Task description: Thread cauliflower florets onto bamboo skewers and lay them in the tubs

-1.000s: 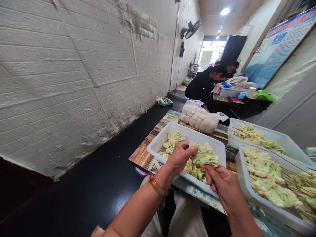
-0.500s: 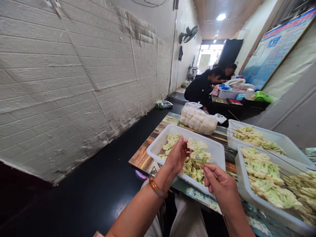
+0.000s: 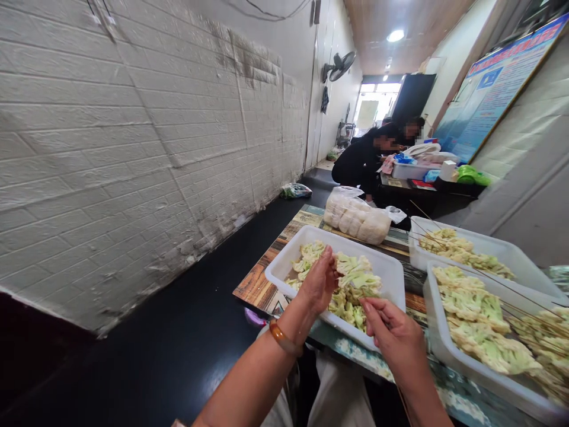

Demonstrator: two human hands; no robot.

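Over a white plastic tray (image 3: 280, 267) of cut cauliflower, my left hand (image 3: 322, 281) has its fingers curled in against a pale cauliflower piece (image 3: 359, 274). The palm side and part of the grip are hidden. Just to the right, my right hand (image 3: 391, 329) is closed, thumb and forefinger pinching a thin wooden skewer near its tip. A stretch of the skewer shows below the right wrist. Loose cauliflower florets (image 3: 344, 308) lie in the tray under both hands.
Right of the tray, two more white trays hold skewered cauliflower (image 3: 475, 302), long sticks jutting out. A plastic bag of round white pieces (image 3: 355, 219) sits behind on the wooden-patterned table (image 3: 258, 284). Two people in dark clothes (image 3: 360, 160) bend over a farther cluttered table.
Both hands stay over the tray in nearly the same pose. My right hand has shifted very slightly left; the view has moved a little.
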